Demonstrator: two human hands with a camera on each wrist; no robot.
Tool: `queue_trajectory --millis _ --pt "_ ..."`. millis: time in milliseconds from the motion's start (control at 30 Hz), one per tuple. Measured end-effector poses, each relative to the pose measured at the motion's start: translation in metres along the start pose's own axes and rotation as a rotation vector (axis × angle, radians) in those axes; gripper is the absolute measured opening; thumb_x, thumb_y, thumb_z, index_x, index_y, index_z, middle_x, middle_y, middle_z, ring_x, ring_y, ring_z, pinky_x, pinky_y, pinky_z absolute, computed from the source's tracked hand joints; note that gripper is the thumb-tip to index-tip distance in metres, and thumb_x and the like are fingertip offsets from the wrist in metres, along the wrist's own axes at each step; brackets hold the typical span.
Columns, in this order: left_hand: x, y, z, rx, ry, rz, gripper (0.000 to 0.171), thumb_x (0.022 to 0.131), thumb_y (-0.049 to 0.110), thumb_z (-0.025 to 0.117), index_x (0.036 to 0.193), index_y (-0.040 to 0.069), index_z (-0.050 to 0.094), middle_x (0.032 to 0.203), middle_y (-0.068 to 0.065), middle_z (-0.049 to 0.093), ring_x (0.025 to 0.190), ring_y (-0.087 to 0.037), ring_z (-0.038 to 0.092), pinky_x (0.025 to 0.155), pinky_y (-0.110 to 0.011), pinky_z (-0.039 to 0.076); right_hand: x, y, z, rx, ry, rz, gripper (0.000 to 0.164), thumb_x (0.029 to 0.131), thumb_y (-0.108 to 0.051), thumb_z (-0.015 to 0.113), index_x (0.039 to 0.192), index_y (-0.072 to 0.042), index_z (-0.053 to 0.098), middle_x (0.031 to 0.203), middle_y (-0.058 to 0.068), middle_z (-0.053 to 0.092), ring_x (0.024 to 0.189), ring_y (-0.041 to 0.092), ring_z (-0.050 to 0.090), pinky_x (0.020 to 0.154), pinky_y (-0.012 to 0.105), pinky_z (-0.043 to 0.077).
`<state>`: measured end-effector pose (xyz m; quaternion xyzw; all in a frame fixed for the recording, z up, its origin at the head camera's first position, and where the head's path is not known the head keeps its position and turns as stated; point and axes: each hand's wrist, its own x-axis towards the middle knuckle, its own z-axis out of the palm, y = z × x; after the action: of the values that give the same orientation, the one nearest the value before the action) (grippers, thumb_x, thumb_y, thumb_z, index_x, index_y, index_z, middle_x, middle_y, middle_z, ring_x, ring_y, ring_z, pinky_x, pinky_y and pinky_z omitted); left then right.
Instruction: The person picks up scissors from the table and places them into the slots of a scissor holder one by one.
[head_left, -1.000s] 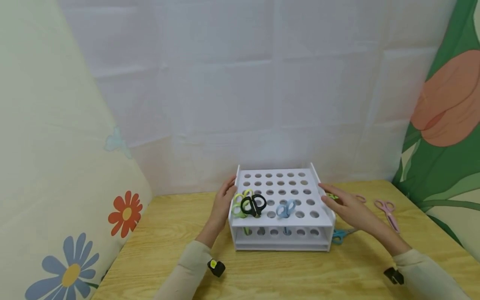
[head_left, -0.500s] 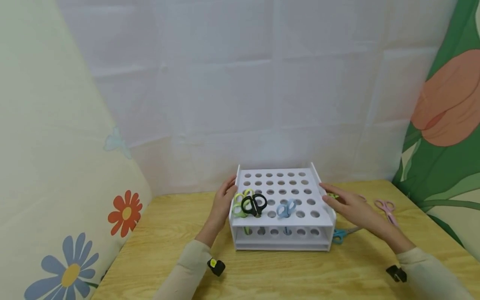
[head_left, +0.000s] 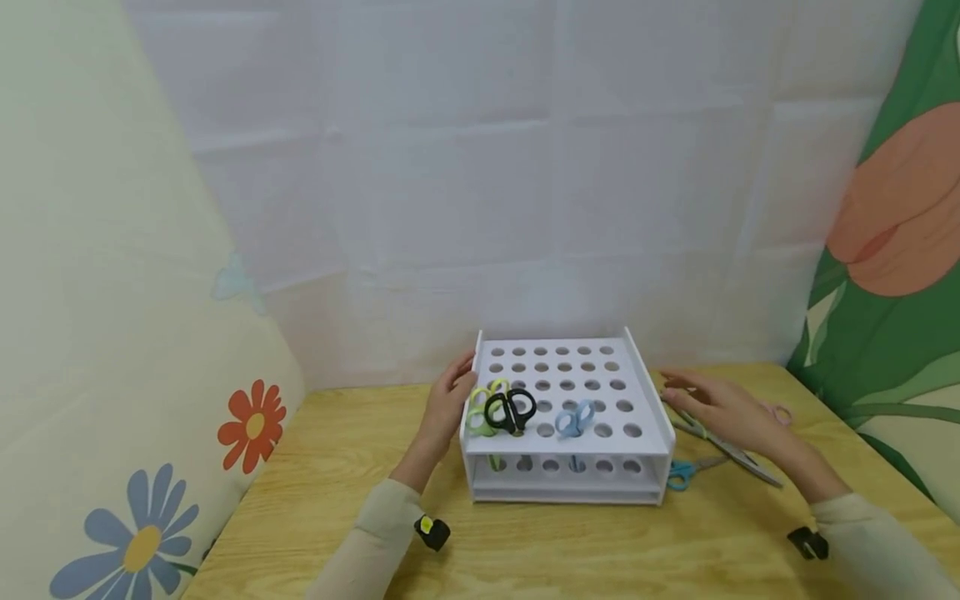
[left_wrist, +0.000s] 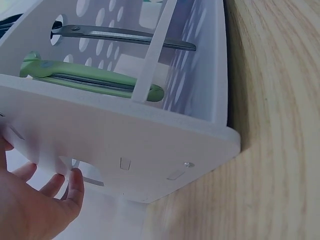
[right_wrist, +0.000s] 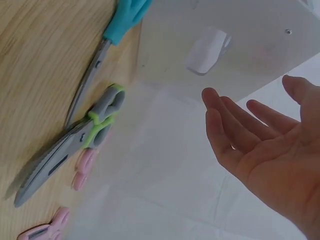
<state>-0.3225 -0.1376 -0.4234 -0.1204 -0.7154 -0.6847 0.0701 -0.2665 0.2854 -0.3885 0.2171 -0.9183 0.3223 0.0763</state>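
Note:
A white two-tier rack [head_left: 651, 415] with rows of round holes stands on the table. Light green scissors [left_wrist: 90, 80], black-handled scissors [head_left: 512, 417] and light blue scissors [head_left: 575, 423] hang handles-up in its front holes. My left hand [head_left: 442, 408] rests against the rack's left side, fingertips beside the slot in that wall in the left wrist view. Off the right side, my right hand [head_left: 720, 408] holds nothing, its fingers loosely extended. Beneath it lie grey-and-green scissors [right_wrist: 65, 150], close to teal-handled scissors [right_wrist: 102, 50] by the rack's front right corner.
Pink scissors [right_wrist: 85, 167] and another pink pair [right_wrist: 47, 230] lie farther right on the wooden table [head_left: 337, 500]. A white cloth [head_left: 450, 208] hangs behind the rack, with flower-printed cloth at both sides.
My right hand has come away from the rack's right side, moving right and exposing more of the grey-and-green scissors. The left hand stays in place.

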Motion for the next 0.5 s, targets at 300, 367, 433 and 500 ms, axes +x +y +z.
queue_trajectory --millis 300,367,433,500 --pt "0.004 -0.013 -0.001 0.001 0.035 0.038 0.045 0.105 0.021 0.055 0.149 0.012 0.053 0.146 -0.016 0.053 0.125 -0.034 0.054 0.101 -0.045 0.045 0.003 0.02 0.003 -0.015 -0.014 -0.013 0.05 0.106 -0.025 0.058 0.146 0.004 0.05 0.129 0.027 0.063 0.105 0.042 0.066 0.084 0.057 0.054" --pt "0.004 -0.013 -0.001 0.001 0.027 0.042 0.045 0.105 0.02 0.055 0.149 0.01 0.053 0.146 -0.018 0.052 0.126 -0.036 0.053 0.101 -0.046 0.045 0.003 0.027 0.004 -0.018 -0.014 -0.018 0.05 0.105 -0.022 0.06 0.146 0.005 0.05 0.128 0.028 0.063 0.104 0.042 0.066 0.084 0.057 0.054" --pt "0.004 -0.012 -0.001 -0.002 0.018 0.048 0.045 0.106 0.02 0.054 0.149 0.008 0.052 0.147 -0.02 0.051 0.126 -0.037 0.053 0.101 -0.046 0.045 0.003 0.032 0.006 -0.019 -0.018 -0.019 0.05 0.104 -0.018 0.061 0.146 0.006 0.049 0.127 0.03 0.062 0.104 0.043 0.066 0.084 0.056 0.054" --pt "0.004 -0.012 0.0 0.001 0.018 0.045 0.045 0.106 0.02 0.054 0.149 0.009 0.052 0.146 -0.019 0.052 0.125 -0.037 0.054 0.101 -0.045 0.045 0.003 0.038 0.007 -0.015 -0.016 -0.013 0.05 0.102 -0.014 0.063 0.144 0.008 0.049 0.127 0.033 0.06 0.103 0.046 0.065 0.083 0.057 0.054"
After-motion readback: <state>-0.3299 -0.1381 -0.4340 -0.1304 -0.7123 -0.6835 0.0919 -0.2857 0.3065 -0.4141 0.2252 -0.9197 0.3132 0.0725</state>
